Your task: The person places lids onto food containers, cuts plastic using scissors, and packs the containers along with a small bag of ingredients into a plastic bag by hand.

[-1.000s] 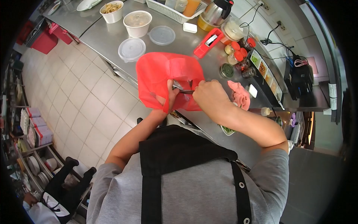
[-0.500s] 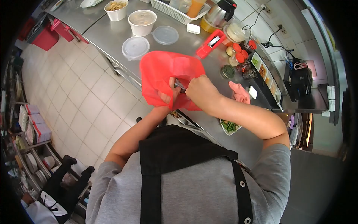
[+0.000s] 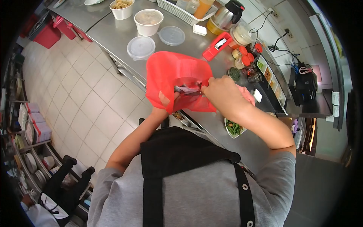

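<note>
- The person's right hand [image 3: 223, 91] has shifted rightward, away from the left hand [image 3: 163, 98], baring a slim dark item [image 3: 195, 93] in the red bag's [image 3: 160, 70] mouth.
- Right fingers curled on item's end; left fingers half hidden, grip unclear.
- Bag at table [image 3: 104, 32] edge: may tear if item snags.

A black apron [image 3: 181, 147] with round metal snaps [image 3: 245, 187] tops a grey shirt [image 3: 200, 193].

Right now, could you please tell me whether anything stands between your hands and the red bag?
Nothing visible does: the left hand and right hand are both at the red bag; the nearer lid lies beyond it.
</note>
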Motion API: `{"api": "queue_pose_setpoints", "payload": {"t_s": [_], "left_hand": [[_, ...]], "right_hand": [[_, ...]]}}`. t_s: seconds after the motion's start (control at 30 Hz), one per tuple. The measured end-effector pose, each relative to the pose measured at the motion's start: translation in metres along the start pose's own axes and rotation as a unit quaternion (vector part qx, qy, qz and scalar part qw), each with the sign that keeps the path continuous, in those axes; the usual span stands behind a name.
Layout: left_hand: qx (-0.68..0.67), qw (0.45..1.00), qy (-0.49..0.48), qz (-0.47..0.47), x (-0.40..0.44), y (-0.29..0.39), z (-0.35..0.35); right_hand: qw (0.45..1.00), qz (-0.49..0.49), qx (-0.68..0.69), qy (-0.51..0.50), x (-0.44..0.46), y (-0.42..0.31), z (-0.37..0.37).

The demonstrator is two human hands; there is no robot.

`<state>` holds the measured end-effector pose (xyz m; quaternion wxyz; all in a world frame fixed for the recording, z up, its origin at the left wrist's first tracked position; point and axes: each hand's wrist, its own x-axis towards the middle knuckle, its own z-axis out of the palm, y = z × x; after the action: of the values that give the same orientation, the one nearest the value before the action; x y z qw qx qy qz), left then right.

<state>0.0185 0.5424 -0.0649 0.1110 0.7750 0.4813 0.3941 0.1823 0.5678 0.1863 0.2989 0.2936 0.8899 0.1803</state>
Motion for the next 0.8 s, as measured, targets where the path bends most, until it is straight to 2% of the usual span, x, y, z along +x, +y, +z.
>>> {"api": "queue_pose_setpoints", "payload": {"t_s": [0.03, 0.13, 0.23, 0.33, 0.43, 0.53, 0.63, 0.73, 0.8], "left_hand": [[0.006, 1.0, -0.014, 0.002, 0.0, 0.001, -0.003], [-0.115, 0.99, 0.067, 0.044, 0.012, 0.001, -0.01], [-0.147, 0.981, 0.098, -0.084, 0.022, 0.003, -0.008], [-0.141, 0.975, 0.074, -0.156, 0.029, -0.005, 0.002], [-0.013, 0.996, 0.026, -0.086, 0.03, -0.012, 0.014], [0.025, 0.987, -0.04, -0.155, 0.032, -0.004, 0.022], [-0.011, 0.967, -0.084, -0.24, 0.036, 0.005, 0.018], [-0.085, 0.97, -0.056, -0.222, 0.037, 0.01, 0.006], [-0.027, 0.987, 0.007, -0.157, 0.032, 0.013, 0.011]], "right_hand": [[1.0, 0.005, -0.007, 0.022, -0.002, 0.001, -0.001], [0.999, 0.014, -0.023, 0.047, -0.004, 0.004, -0.016], [0.998, 0.012, -0.021, 0.056, 0.002, 0.008, -0.023], [1.0, 0.01, -0.01, -0.011, 0.004, 0.014, -0.043], [0.998, 0.055, -0.005, -0.026, -0.002, 0.024, -0.062], [0.996, 0.084, 0.034, -0.025, -0.003, 0.032, -0.072], [0.999, 0.036, -0.016, 0.036, 0.006, 0.022, -0.052], [1.0, 0.001, 0.019, 0.012, 0.024, 0.016, -0.035], [0.997, -0.005, -0.065, 0.049, 0.032, 0.008, -0.024]]}}
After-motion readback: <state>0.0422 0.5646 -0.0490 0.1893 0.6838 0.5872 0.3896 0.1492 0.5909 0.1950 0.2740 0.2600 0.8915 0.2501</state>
